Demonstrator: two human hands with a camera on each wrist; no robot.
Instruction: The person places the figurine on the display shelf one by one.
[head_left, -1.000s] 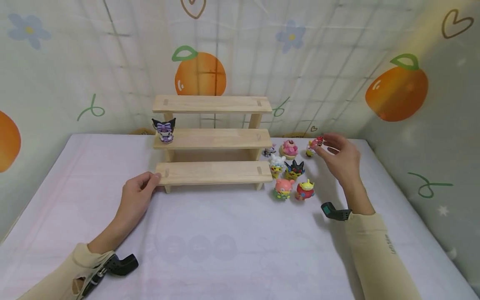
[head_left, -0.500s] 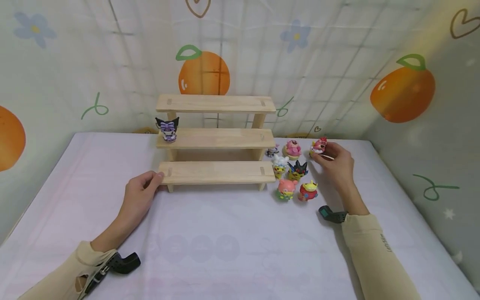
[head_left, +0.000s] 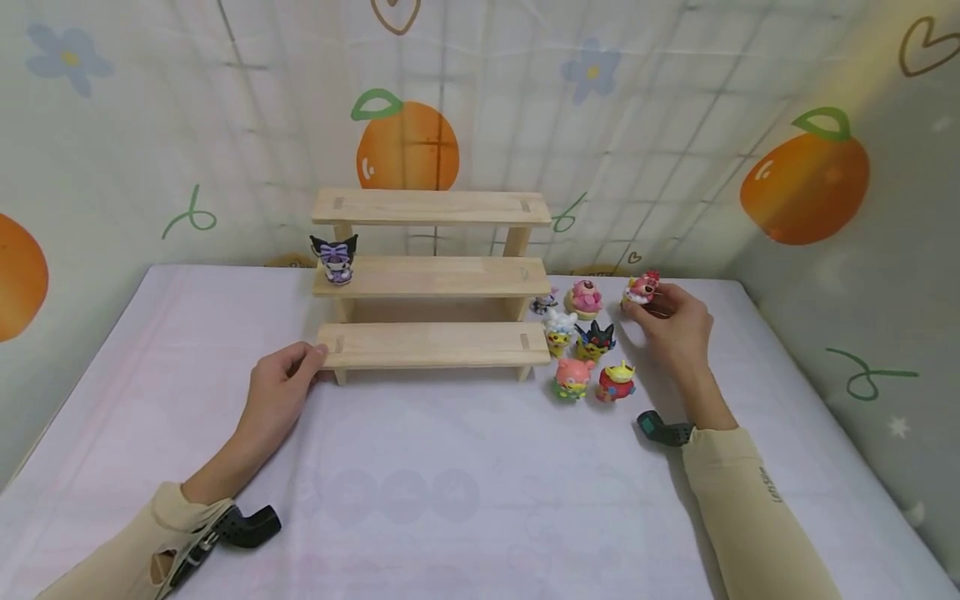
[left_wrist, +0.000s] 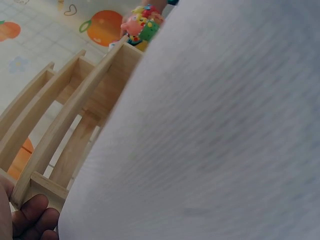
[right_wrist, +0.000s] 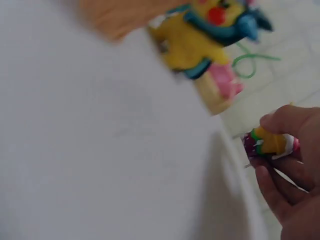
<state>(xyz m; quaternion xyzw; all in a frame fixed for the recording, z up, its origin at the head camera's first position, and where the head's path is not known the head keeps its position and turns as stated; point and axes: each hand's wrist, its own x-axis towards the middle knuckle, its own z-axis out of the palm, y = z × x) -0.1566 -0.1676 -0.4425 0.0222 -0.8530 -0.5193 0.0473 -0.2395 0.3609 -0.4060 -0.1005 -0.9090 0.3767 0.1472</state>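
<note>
A three-step wooden display stand (head_left: 431, 279) stands on a white cloth; its bottom step (left_wrist: 75, 120) runs past my left wrist camera. My left hand (head_left: 281, 387) holds the left end of the bottom step, fingers curled at its corner (left_wrist: 30, 217). A purple-bowed black figurine (head_left: 333, 257) stands on the middle step's left end. My right hand (head_left: 671, 321) pinches a small red-and-pink figurine (head_left: 640, 289) (right_wrist: 270, 144) just above the cloth, to the right of the stand. Several other small figurines (head_left: 583, 346) are grouped beside the stand's right end.
The white cloth (head_left: 450, 483) covers the table to all edges. Patterned walls with oranges and flowers close in behind and on the right (head_left: 806, 175). A blurred yellow-and-blue figurine (right_wrist: 200, 35) fills the top of the right wrist view.
My right hand closed its fingers on the red-and-pink figurine and lifted it slightly. The left hand stayed at the bottom step.
</note>
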